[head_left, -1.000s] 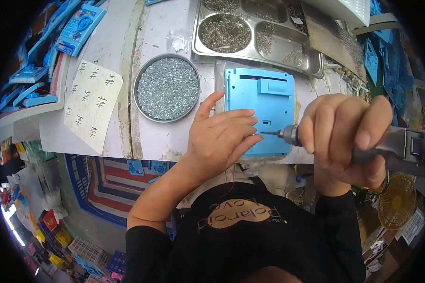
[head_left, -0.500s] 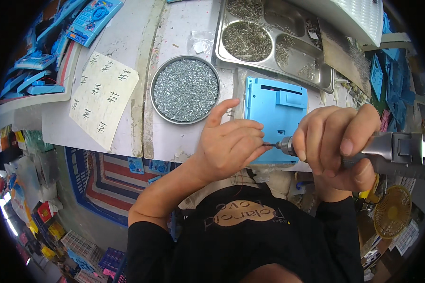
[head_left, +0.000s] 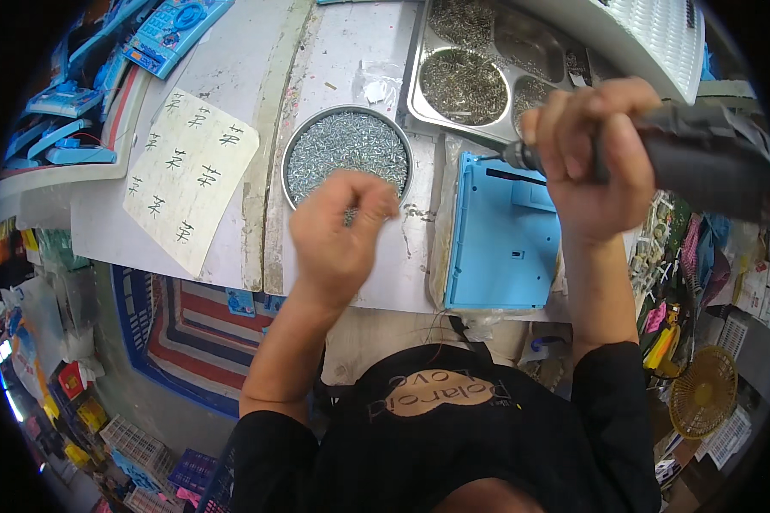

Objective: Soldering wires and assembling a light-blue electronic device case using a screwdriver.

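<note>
The panel (head_left: 496,265) lies at the near edge of the table (head_left: 402,286), its long axis running away from the person. It sits to the right of the left hand (head_left: 335,235) and closer to the right hand (head_left: 595,158), which grips the driver (head_left: 701,162) with the bit pointing left at the panel's far-left corner; contact cannot be told. The left fingers curl in over the bowl (head_left: 285,162) of screws (head_left: 342,141); whether they pinch one is unclear. The panel is light blue and flat, with a dark slot, a raised block, a small cutout and pinholes.
</note>
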{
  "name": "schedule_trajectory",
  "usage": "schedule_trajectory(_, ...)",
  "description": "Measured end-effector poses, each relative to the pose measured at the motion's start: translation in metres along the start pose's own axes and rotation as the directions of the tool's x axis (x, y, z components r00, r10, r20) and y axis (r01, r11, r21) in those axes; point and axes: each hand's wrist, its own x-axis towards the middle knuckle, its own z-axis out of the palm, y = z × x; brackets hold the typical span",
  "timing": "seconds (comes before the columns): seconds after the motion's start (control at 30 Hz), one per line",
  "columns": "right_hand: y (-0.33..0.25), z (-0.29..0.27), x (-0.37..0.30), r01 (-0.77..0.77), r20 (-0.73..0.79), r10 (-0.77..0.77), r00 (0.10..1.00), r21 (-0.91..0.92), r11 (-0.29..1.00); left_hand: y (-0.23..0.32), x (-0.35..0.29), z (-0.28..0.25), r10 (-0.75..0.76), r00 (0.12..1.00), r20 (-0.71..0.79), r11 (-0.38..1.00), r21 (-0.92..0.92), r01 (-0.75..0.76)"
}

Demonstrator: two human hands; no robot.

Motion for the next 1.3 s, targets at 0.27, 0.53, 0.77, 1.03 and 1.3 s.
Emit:
schedule_trajectory(0.27,0.024,0.01,-0.003,-0.067,-0.059,0.063,0.996,-0.068,0.995,0.006,-0.01,0.027,0.351,0.874,0.335,0.887,0.18,-0.425)
schedule_trajectory(0.53,0.03,0.01,-0.002,-0.172,-0.005,0.172,0.985,-0.105,0.98,0.017,-0.03,0.05,0.319,0.856,0.406,0.848,0.282,-0.449)
schedule_trajectory(0.77,0.008,0.013,-0.009,-0.166,0.047,0.173,0.984,-0.131,0.977,0.015,-0.036,0.052,0.289,0.872,0.395,0.856,0.302,-0.42)
schedule_trajectory(1.03,0.01,0.016,-0.02,-0.148,0.017,0.159,0.987,-0.284,0.947,0.013,-0.028,0.046,0.253,0.901,0.352,0.936,0.145,-0.319)
schedule_trajectory(1.3,-0.048,0.035,-0.022,-0.113,0.095,0.104,0.99,0.092,0.989,0.018,-0.025,0.041,0.238,0.952,0.192,0.941,0.197,-0.275)
